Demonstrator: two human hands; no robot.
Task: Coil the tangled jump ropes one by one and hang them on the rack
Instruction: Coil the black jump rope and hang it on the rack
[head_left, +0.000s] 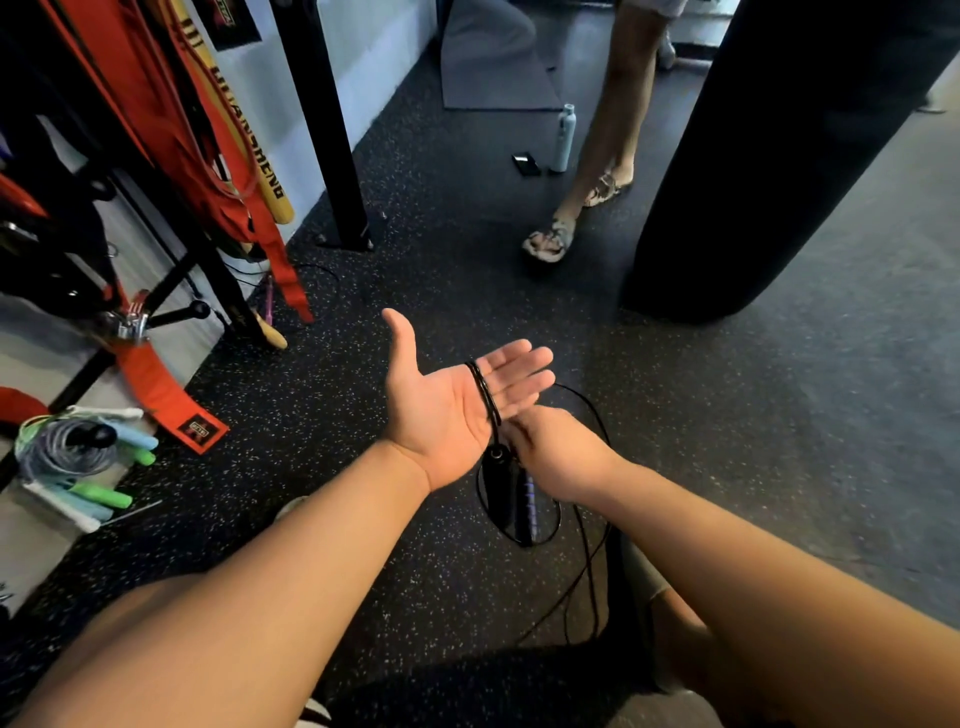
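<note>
Head camera view, looking down along two bare forearms over a black rubber floor flecked with white (415, 208).

The left hand (457, 400) is held palm up with its fingers straight and its thumb spread wide. A thin black jump rope (483, 389) is looped several times across the base of those fingers. Its slim black handles (498, 488) dangle just under the wrist, and one shows a purplish band.

The right hand (556, 447) is tucked against the underside of the left, back of the hand up, with its fingers curled on the cord. The two hands are touching. Slack cord bows out to the right of the hands and trails down to the floor.

At the left edge stands a black metal rack with knob-tipped pegs (179, 314), draped with long orange-red fabric straps (171, 156). Low on it is a bundle of coiled ropes with green, pale blue and white handles (67, 452).

On the right hangs a large black cylindrical punching bag (779, 156). Beside it are another person's bare legs in patterned sandals (550, 239). Near them on the floor are a pale blue bottle (563, 137) and a flat black phone (525, 163).
</note>
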